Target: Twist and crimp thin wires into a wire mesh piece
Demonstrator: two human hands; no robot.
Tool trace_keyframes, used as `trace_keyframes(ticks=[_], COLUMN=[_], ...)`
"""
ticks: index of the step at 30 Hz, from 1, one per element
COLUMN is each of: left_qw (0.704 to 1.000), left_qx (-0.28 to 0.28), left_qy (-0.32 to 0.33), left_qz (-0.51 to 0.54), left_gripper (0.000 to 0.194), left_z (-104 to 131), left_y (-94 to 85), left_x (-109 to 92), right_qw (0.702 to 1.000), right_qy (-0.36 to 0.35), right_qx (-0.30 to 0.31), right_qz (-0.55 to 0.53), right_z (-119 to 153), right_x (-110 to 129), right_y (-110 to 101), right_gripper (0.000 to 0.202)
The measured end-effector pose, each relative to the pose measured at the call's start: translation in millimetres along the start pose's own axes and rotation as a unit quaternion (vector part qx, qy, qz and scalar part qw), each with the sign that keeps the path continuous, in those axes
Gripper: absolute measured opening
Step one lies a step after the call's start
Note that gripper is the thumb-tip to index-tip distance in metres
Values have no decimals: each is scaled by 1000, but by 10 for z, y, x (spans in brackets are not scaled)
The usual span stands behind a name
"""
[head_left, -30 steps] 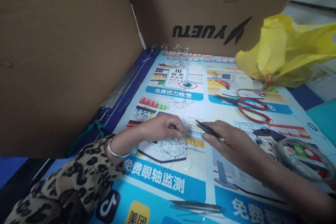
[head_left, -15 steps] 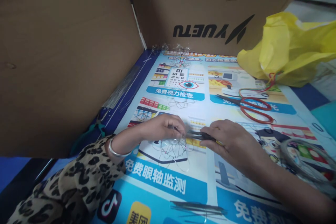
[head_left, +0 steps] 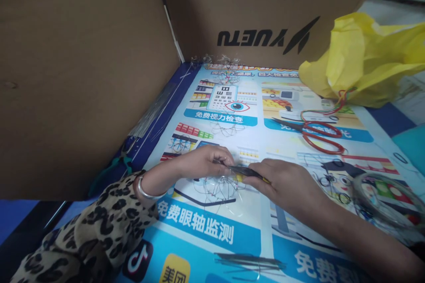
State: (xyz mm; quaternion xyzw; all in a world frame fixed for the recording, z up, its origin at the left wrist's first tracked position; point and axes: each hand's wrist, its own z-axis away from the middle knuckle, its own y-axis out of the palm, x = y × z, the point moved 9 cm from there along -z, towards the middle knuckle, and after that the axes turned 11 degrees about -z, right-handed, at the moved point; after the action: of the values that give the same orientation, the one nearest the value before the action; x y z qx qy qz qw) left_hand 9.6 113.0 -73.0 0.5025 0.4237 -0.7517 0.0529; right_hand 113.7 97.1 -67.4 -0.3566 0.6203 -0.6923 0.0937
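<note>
My left hand (head_left: 207, 161), with a silver bangle at the wrist, pinches the top of a thin wire piece (head_left: 221, 188) with small beads, which hangs below the fingers over the printed sheet. My right hand (head_left: 282, 179) is wrapped round dark-jawed pliers (head_left: 247, 171). Their tips point left and meet the fingertips of my left hand; what the jaws touch there is too small to tell. Just below my hands lies a bundle of dark wire lengths (head_left: 249, 261).
Red-handled scissors (head_left: 323, 135) lie beyond my right hand, near a yellow bag (head_left: 361, 62). A clear wire coil (head_left: 387, 199) is at the right. Cardboard walls (head_left: 262, 4) stand at the back and left. Teal-handled pliers (head_left: 124, 161) lie beside the left wall.
My right hand has moved slightly left with the pliers, whose tips now reach my left fingertips. My left hand has stayed nearly in place.
</note>
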Motion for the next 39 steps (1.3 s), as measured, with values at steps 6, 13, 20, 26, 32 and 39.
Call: trace_keyframes(ticks=[6,13,20,26,32,39], left_qw=[1000,996,982,958,957,956], left_qx=[-10,-32,-185,-276,-280,-273], left_qy=[-20,-35,37,74,79,102], left_qz=[19,80,-10,-28,-17,-27], left_gripper=[10,17,17,13,14,14], left_z=[14,48,113,218,230,210], left_y=[-8,-44,-264,-331,-289,-280], left_x=[48,76,-130,-251,-238,-272], right_qw=[998,999,965,892,872,868], right_qy=[26,31,92,145,132,153], right_qx=[31,27,36,-2,-17,-44], right_qz=[-42,-36,-242,-428,-470,-470], right_z=[13,27,53,53,9,36], right_x=[-35,-50,-122,-74,-7,-73], right_y=[49,66,30,110,128,222], right_gripper=[38,40,35,42,27,32])
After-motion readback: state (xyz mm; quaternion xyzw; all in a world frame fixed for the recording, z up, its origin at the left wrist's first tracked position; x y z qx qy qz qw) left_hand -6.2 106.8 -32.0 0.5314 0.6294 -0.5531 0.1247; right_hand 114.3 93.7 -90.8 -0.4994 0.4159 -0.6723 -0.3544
